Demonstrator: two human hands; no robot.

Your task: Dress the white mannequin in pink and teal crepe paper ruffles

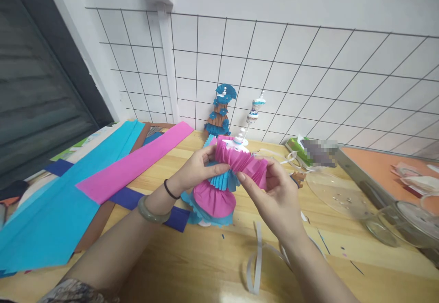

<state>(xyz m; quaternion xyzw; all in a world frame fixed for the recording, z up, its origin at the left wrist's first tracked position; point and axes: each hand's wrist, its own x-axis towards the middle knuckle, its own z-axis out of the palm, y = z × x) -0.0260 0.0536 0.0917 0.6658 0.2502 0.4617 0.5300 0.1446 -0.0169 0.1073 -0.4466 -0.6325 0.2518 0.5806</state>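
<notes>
Both hands hold a pleated strip of pink crepe paper (252, 168) around the upper part of a small dressed figure. My left hand (202, 166) pinches the strip at the figure's left side. At the other side my right hand (272, 188) grips the strip's free end between thumb and fingers. The figure stands upright, with a white top (238, 140) poking out above the pink. Below the strip shows a blue pleated layer (222, 182), and lower down a puffed pink skirt (216, 200) with a blue ruffled hem. Parts of the figure are hidden behind the hands.
At left lie blue crepe paper (44, 225), a long pink strip (137, 163) and dark blue strips (176, 218). A blue and brown figure (219, 113) and a thin white figure (255, 108) stand by the wall. A glass jar (404, 225) and white ribbon (255, 266) are at right.
</notes>
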